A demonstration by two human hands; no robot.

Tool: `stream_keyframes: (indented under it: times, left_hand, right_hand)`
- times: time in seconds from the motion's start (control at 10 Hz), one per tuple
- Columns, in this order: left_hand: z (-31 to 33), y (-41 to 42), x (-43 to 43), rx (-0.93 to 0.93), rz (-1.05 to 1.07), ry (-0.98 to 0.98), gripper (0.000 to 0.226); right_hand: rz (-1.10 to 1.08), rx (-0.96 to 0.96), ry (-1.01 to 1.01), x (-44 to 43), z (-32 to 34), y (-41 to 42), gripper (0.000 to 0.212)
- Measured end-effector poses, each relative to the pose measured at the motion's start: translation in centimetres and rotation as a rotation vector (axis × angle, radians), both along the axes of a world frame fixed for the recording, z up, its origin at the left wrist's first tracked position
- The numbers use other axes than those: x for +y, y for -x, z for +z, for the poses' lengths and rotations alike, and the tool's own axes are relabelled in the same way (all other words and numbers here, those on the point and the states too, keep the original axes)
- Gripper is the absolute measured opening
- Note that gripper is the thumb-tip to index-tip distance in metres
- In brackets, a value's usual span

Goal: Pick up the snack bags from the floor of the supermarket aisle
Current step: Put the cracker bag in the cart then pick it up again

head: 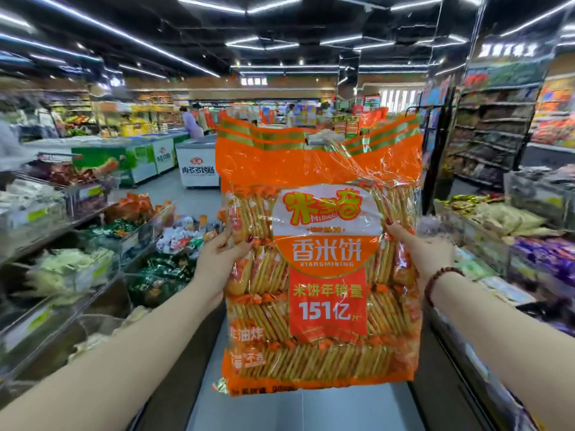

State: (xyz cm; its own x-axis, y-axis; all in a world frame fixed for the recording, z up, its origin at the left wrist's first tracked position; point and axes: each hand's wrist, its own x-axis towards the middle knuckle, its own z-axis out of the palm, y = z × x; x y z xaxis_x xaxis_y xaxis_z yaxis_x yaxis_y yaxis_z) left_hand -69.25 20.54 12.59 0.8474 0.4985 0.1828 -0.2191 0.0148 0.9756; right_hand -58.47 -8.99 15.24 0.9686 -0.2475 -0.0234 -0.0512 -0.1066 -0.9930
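We hold the bag (320,259) upright in front of us, well off the floor (249,410), with its printed face toward us. Our left hand (217,259) grips its left edge and our right hand (417,253) grips its right edge, both at about mid-height. On each side a thumb lies across the front film. The rest of the fingers (393,227) are behind the pack, out of sight, so we judge rather than see that they wrap the back.

The main risk is the grip. The film looks slick and crinkled, and we are holding only the side margins of a large, full pack, so it could slide down through our hands. If we squeeze harder to stop that, the rows of crackers inside may crack.

The bag also covers most of our view ahead. We cannot tell whether other bags lie on the floor behind it, and we could step on one. The bins (93,269) on our left and the shelf (497,244) on our right stand near, so a careless swing could knock loose packets out.
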Motion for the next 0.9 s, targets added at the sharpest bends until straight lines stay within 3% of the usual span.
stream_keyframes:
  times: [0.1,0.2,0.3,0.4,0.5,0.7,0.8,0.9]
  left_hand:
    - [-0.9,-6.3,2.4,0.038,0.02,0.007,0.025]
    - [-1.1,-12.6,4.7,0.081,0.061,0.011,0.024]
    - [-0.8,-17.8,6.4,0.062,0.099,0.019,0.034]
    - [-0.4,-22.0,8.5,0.094,0.148,-0.008,0.059]
    - [-0.5,-26.0,11.3,0.142,0.17,-0.063,0.064]
    - [-1.0,-34.9,18.1,0.137,0.205,-0.182,0.055]
    - [-0.8,-39.9,22.2,0.139,0.224,-0.198,0.056]
    - [-0.2,-44.7,25.8,0.153,0.254,-0.205,0.054]
  right_hand:
    - [0.163,0.025,-0.016,2.3,-0.8,-6.8,0.073]
    - [0.114,0.107,-0.001,5.9,-1.4,-15.1,0.071]
    - [0.237,0.155,0.021,8.0,-1.7,-20.2,0.08]
    - [0.268,0.141,0.027,10.4,-2.6,-26.2,0.055]
    - [0.183,0.13,-0.011,13.3,-3.1,-30.6,0.049]
    - [0.13,0.135,-0.088,20.7,-3.7,-39.6,0.056]
    - [0.137,0.137,-0.095,24.8,-3.5,-44.6,0.086]
    - [0.124,0.142,-0.095,28.7,-2.7,-48.8,0.063]
